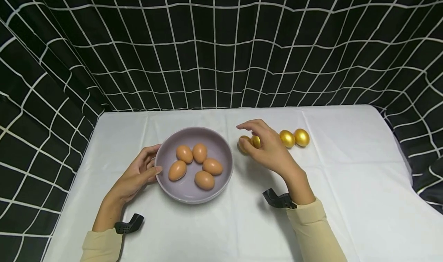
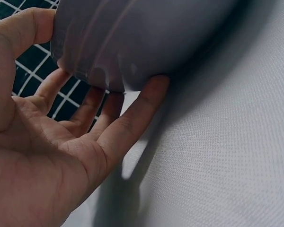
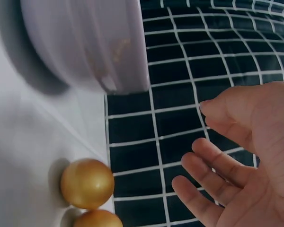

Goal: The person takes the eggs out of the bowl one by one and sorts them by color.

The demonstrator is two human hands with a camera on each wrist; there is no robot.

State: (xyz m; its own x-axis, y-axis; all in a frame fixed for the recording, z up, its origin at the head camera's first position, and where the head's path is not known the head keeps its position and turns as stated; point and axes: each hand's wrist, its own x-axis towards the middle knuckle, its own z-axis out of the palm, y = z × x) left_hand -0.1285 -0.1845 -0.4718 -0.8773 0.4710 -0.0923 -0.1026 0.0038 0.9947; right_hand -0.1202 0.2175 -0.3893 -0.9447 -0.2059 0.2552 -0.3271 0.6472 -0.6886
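A round mauve bowl stands on the white cloth, with several brown eggs lying spread over its bottom. My left hand holds the bowl at its left side, thumb at the rim and fingers against the outer wall; the left wrist view shows fingertips touching that wall low down. To the right of the bowl, my right hand hovers over a row of golden eggs, partly hiding them. Its fingers are loosely bent with nothing between them. In the right wrist view, a golden egg sits apart from the hand.
White cloth covers the table. Black curtains with a white grid rise behind the table and along both sides. Each wrist wears a black camera mount near a beige sleeve.
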